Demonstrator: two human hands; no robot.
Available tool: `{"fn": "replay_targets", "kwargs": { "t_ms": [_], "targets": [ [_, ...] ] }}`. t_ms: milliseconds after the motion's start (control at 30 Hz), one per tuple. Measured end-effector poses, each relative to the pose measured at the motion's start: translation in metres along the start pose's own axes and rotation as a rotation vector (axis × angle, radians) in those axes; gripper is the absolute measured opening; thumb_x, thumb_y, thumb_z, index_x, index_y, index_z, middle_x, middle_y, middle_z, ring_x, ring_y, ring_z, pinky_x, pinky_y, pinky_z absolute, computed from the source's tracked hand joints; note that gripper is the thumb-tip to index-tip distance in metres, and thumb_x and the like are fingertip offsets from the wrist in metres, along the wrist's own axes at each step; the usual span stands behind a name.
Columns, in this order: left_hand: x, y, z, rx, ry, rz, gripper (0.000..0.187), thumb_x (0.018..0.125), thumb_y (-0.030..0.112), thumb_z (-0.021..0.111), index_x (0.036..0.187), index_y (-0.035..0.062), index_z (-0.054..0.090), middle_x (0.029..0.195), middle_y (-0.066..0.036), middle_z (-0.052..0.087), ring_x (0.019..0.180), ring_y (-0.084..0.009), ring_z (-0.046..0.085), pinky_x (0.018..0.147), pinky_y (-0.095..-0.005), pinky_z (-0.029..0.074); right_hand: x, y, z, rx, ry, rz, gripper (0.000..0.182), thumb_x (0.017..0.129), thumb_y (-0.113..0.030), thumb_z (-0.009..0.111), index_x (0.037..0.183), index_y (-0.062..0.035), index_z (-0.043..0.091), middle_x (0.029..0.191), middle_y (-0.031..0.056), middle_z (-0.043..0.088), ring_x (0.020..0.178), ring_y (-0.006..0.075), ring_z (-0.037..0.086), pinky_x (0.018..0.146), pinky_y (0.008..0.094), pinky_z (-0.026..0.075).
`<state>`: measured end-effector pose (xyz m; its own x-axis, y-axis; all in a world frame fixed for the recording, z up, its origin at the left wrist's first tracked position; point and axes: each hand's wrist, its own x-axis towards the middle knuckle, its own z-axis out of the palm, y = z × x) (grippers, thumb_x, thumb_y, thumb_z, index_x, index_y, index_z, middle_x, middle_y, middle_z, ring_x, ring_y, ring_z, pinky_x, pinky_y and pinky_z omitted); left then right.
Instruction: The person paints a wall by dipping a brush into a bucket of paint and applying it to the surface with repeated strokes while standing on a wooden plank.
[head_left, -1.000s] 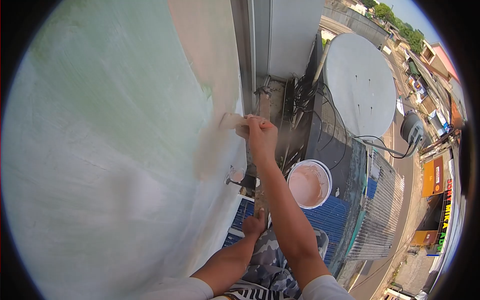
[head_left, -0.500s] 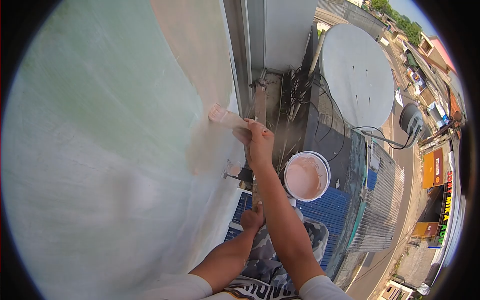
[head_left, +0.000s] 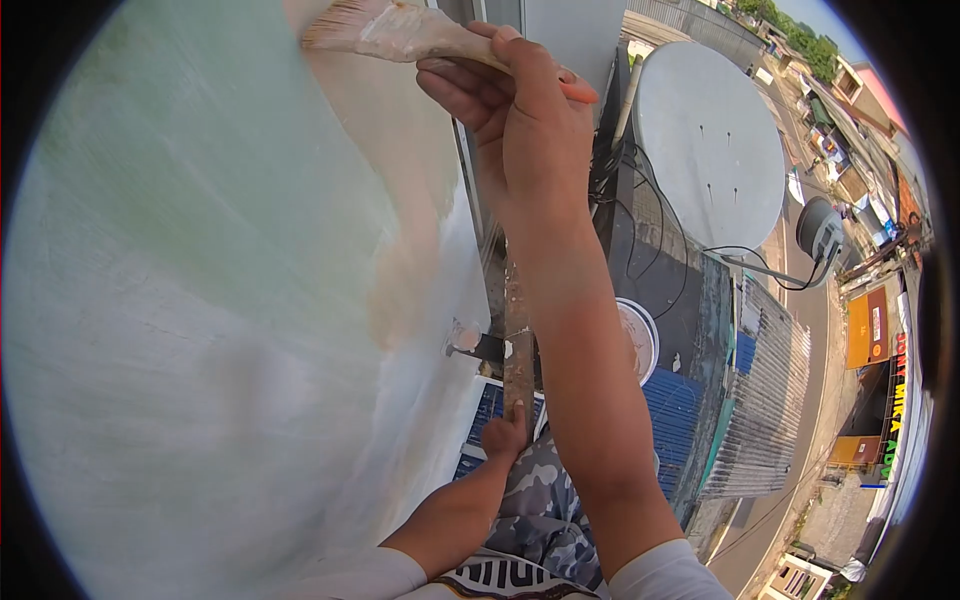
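My right hand [head_left: 530,110] is closed on the handle of a paintbrush [head_left: 400,32], raised near the top of the view. The brush's bristles lie at the upper part of a pale wall [head_left: 230,330], over a band of pinkish paint; the lens haze hides whether they press on it. Below, my left hand [head_left: 505,433] grips a narrow, paint-spotted wooden plank [head_left: 518,340]. A white paint bucket [head_left: 645,345] with pink paint is partly hidden behind my right forearm.
A large grey satellite dish [head_left: 710,150] stands to the right with loose black cables [head_left: 640,220] beside it. Corrugated roofing [head_left: 755,400] and a blue roof [head_left: 672,420] lie below. Farther down is a street [head_left: 830,330] with shop signs.
My right hand has moved up the wall with the paintbrush, from beside the wall's edge to near the top of the view. My left hand stays on the plank.
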<state>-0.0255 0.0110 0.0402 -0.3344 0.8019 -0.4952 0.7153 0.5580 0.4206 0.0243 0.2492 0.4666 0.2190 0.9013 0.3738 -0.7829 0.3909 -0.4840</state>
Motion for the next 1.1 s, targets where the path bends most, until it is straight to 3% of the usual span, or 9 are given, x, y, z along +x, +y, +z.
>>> {"fn": "replay_targets", "kwargs": {
  "t_ms": [133,200,300,367,567,700,800,967,1100],
  "targets": [
    [0.008,-0.011,0.015,-0.012,0.015,0.034,0.084,0.089,0.068,0.044,0.082,-0.0104,0.072,0.085,-0.034,0.067,0.086,-0.0478,0.068,0.077,-0.0528,0.054,-0.030,0.036,-0.038,0.046,0.118,0.133,0.033,0.092,-0.016,0.061,0.108,0.0130,0.059,0.099,0.0195,0.065,0.082,0.0273,0.070,0.075,0.0356,0.064],
    [0.004,-0.008,0.010,-0.010,0.008,0.001,0.083,0.089,0.067,0.044,0.081,-0.0101,0.072,0.084,-0.034,0.067,0.086,-0.0478,0.068,0.077,-0.0529,0.054,-0.076,0.069,-0.095,-0.102,0.246,0.298,0.034,0.095,-0.017,0.059,0.111,0.0128,0.059,0.106,0.0205,0.064,0.089,0.0269,0.069,0.086,0.0387,0.059],
    [-0.002,0.000,0.000,-0.003,0.010,-0.001,0.082,0.089,0.067,0.045,0.080,-0.0096,0.071,0.083,-0.033,0.067,0.085,-0.0479,0.068,0.077,-0.0531,0.054,-0.148,0.125,-0.200,-0.270,0.480,0.467,0.028,0.092,-0.016,0.063,0.107,0.0075,0.064,0.096,0.0141,0.067,0.084,0.0214,0.068,0.077,0.0348,0.060],
    [-0.001,-0.002,0.000,0.006,0.010,0.018,0.081,0.089,0.067,0.045,0.080,-0.0094,0.071,0.083,-0.033,0.067,0.085,-0.0480,0.068,0.076,-0.0534,0.054,-0.172,0.147,-0.244,-0.327,0.570,0.523,0.024,0.092,-0.013,0.062,0.102,0.0085,0.064,0.091,0.0147,0.067,0.080,0.0225,0.070,0.073,0.0346,0.063],
    [0.004,-0.001,0.005,0.011,0.013,-0.014,0.081,0.089,0.067,0.045,0.084,-0.0096,0.072,0.085,-0.034,0.067,0.083,-0.0487,0.068,0.076,-0.0538,0.054,-0.110,0.131,-0.198,-0.607,0.429,0.466,0.025,0.092,-0.013,0.060,0.098,0.0097,0.067,0.097,0.0090,0.069,0.086,0.0174,0.068,0.076,0.0290,0.058],
    [0.002,-0.006,0.009,0.030,-0.017,0.003,0.082,0.089,0.067,0.045,0.084,-0.0100,0.072,0.085,-0.035,0.066,0.084,-0.0486,0.068,0.076,-0.0542,0.054,-0.027,0.062,-0.118,-0.210,0.192,0.161,0.032,0.095,-0.015,0.059,0.109,0.0137,0.061,0.097,0.0215,0.067,0.085,0.0258,0.071,0.080,0.0360,0.062],
    [0.008,-0.007,0.015,0.019,0.013,0.013,0.082,0.089,0.067,0.045,0.080,-0.0095,0.072,0.080,-0.034,0.066,0.082,-0.0483,0.068,0.075,-0.0543,0.054,0.001,0.041,-0.097,-0.062,0.075,0.115,0.031,0.091,-0.014,0.061,0.106,0.0135,0.061,0.100,0.0218,0.065,0.083,0.0262,0.071,0.075,0.0360,0.064],
    [0.003,-0.004,0.010,0.001,0.048,0.041,0.081,0.089,0.067,0.045,0.079,-0.0096,0.071,0.080,-0.032,0.067,0.080,-0.0480,0.068,0.074,-0.0537,0.054,-0.056,0.108,-0.178,-0.093,0.293,0.341,0.029,0.093,-0.014,0.059,0.106,0.0122,0.062,0.098,0.0205,0.068,0.085,0.0258,0.071,0.078,0.0359,0.063],
    [0.002,-0.001,0.003,-0.008,0.003,0.032,0.081,0.089,0.066,0.045,0.081,-0.0101,0.071,0.081,-0.032,0.067,0.081,-0.0482,0.068,0.075,-0.0540,0.054,-0.123,0.157,-0.272,-0.459,0.550,0.495,0.025,0.091,-0.013,0.063,0.101,0.0097,0.065,0.095,0.0164,0.069,0.077,0.0220,0.071,0.072,0.0331,0.064]
  ]
}}
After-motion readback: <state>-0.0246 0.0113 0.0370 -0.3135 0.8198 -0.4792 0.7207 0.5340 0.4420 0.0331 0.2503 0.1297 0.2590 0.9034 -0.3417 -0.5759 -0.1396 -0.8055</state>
